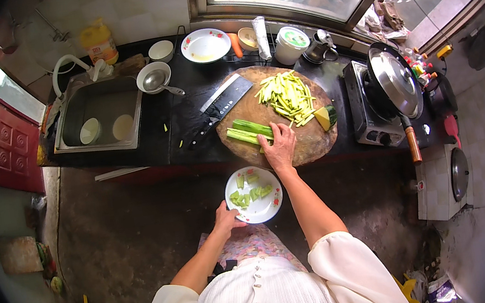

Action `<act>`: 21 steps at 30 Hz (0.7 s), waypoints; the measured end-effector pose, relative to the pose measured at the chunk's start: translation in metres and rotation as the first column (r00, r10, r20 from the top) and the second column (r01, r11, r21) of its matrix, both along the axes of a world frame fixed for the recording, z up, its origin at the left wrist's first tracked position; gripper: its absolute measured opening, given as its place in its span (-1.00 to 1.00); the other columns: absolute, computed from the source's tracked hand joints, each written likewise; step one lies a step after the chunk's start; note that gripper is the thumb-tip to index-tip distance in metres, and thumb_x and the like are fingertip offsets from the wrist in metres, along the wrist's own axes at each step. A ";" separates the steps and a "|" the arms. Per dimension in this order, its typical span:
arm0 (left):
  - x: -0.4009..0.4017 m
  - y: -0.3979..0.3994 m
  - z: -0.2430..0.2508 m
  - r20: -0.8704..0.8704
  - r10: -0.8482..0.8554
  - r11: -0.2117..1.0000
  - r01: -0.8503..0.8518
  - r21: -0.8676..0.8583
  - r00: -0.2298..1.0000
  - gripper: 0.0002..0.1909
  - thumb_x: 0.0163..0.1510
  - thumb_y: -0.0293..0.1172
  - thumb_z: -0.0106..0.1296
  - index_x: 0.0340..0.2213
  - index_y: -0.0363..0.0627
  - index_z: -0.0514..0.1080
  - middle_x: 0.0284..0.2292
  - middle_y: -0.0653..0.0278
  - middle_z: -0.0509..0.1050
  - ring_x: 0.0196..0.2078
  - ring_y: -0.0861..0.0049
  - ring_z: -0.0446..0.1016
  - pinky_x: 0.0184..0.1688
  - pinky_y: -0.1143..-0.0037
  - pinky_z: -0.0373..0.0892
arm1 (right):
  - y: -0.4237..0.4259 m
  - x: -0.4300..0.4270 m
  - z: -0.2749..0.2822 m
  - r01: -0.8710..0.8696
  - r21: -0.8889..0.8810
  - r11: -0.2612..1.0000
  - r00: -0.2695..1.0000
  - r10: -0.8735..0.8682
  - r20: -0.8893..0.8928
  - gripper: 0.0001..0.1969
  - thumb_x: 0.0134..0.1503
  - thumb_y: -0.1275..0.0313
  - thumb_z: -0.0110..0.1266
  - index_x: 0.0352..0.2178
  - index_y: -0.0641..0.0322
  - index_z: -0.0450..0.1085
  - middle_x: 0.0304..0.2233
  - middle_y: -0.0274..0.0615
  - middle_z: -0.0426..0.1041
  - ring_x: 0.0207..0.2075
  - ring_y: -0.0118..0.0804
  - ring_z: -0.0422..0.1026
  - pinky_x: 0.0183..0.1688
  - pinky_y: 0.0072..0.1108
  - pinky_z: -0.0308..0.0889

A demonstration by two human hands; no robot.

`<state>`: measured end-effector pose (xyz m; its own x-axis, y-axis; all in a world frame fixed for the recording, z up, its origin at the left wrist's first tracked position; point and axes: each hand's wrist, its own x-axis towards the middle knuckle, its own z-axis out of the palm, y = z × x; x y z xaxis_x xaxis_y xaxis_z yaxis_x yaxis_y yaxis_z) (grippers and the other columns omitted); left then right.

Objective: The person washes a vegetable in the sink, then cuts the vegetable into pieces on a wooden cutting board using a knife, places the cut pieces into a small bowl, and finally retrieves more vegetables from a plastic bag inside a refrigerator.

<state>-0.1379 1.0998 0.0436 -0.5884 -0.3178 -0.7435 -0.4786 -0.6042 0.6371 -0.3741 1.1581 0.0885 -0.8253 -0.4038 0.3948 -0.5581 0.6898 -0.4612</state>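
My left hand (228, 217) grips the rim of a white floral plate (255, 214), held just below the counter's edge with several pale green vegetable pieces (240, 198) on it. My right hand (281, 144) rests on the wooden chopping board (310, 145), its fingers at the right ends of green vegetable lengths (240, 135); whether it grips them I cannot tell. Beyond it lies a pile of cut yellow-green strips (288, 97). A squash chunk (323, 118) sits at the board's right. A cleaver (227, 98) lies with its blade over the board's left edge, its dark handle on the counter.
Left of the board are a bowl with a metal ladle (155, 79) and a sink (103, 144) holding dishes. Behind stand a plate (205, 46), a carrot (235, 45) and a white tub (291, 45). A gas stove (365, 121) with a lidded wok (394, 81) stands right.
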 end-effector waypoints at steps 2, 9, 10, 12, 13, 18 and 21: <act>0.000 0.000 0.000 0.010 0.004 1.000 -0.004 -0.007 1.000 -0.46 -0.07 -0.66 -0.14 0.02 -0.29 0.13 -0.25 -0.08 0.43 -0.45 0.20 0.56 -0.57 0.45 0.55 | 0.001 -0.001 -0.006 -0.011 -0.044 0.999 1.000 0.011 -0.004 -0.59 -0.05 0.23 0.17 -0.18 0.20 0.35 -0.15 -0.07 0.30 -0.03 -0.02 0.21 0.06 -0.26 0.09; -0.007 -0.004 0.007 -0.001 0.019 0.998 -0.019 0.054 1.000 -0.50 -0.06 -0.68 -0.16 -0.02 -0.31 0.12 -0.27 -0.08 0.41 -0.48 0.18 0.55 -0.58 0.43 0.54 | 0.027 0.029 -0.016 -0.077 -0.148 0.986 0.997 0.074 -0.027 -0.79 -0.06 0.38 0.12 -0.37 0.21 0.33 -0.31 -0.07 0.34 -0.18 -0.01 0.28 -0.08 -0.28 0.16; -0.010 -0.004 0.011 0.004 0.013 0.999 -0.013 0.043 1.000 -0.51 -0.06 -0.68 -0.16 -0.02 -0.31 0.13 -0.27 -0.08 0.41 -0.47 0.18 0.55 -0.57 0.42 0.54 | 0.032 0.034 -0.017 -0.107 -0.180 0.978 0.994 0.103 -0.031 -0.81 -0.08 0.42 0.11 -0.38 0.20 0.33 -0.32 -0.08 0.35 -0.19 -0.02 0.28 -0.08 -0.29 0.16; -0.011 -0.004 0.007 0.005 0.020 1.000 -0.021 0.023 1.000 -0.51 -0.06 -0.69 -0.16 -0.03 -0.30 0.13 -0.29 -0.06 0.42 -0.45 0.17 0.55 -0.56 0.41 0.54 | 0.038 0.057 -0.012 -0.137 -0.182 0.974 0.990 0.139 0.000 -0.82 -0.07 0.44 0.11 -0.39 0.22 0.33 -0.32 -0.10 0.34 -0.18 -0.04 0.28 -0.08 -0.31 0.17; -0.010 -0.005 0.007 0.009 0.025 0.999 -0.025 0.023 1.000 -0.51 -0.06 -0.69 -0.16 -0.03 -0.30 0.13 -0.29 -0.06 0.42 -0.45 0.17 0.55 -0.56 0.41 0.54 | 0.039 0.071 -0.007 -0.167 -0.188 0.968 0.984 0.176 0.034 -0.84 -0.07 0.47 0.12 -0.41 0.23 0.33 -0.31 -0.13 0.34 -0.17 -0.06 0.28 -0.08 -0.32 0.17; -0.010 -0.005 0.010 -0.020 0.055 0.998 -0.055 0.043 0.998 -0.52 -0.06 -0.69 -0.16 -0.03 -0.30 0.13 -0.28 -0.07 0.42 -0.44 0.17 0.55 -0.55 0.40 0.55 | 0.036 0.090 0.011 -0.418 -0.204 0.885 0.900 0.434 0.036 -0.71 -0.09 0.39 0.19 -0.32 0.22 0.32 -0.27 -0.09 0.32 -0.15 -0.03 0.27 -0.05 -0.31 0.15; -0.009 -0.006 0.010 0.002 0.049 0.998 -0.049 0.038 0.999 -0.52 -0.06 -0.69 -0.16 -0.04 -0.30 0.13 -0.28 -0.07 0.43 -0.44 0.17 0.55 -0.55 0.39 0.55 | 0.004 0.047 0.013 -0.247 -0.260 0.934 0.968 0.252 -0.012 -0.63 -0.09 0.39 0.21 -0.23 0.27 0.30 -0.25 -0.01 0.34 -0.14 0.04 0.26 -0.04 -0.30 0.16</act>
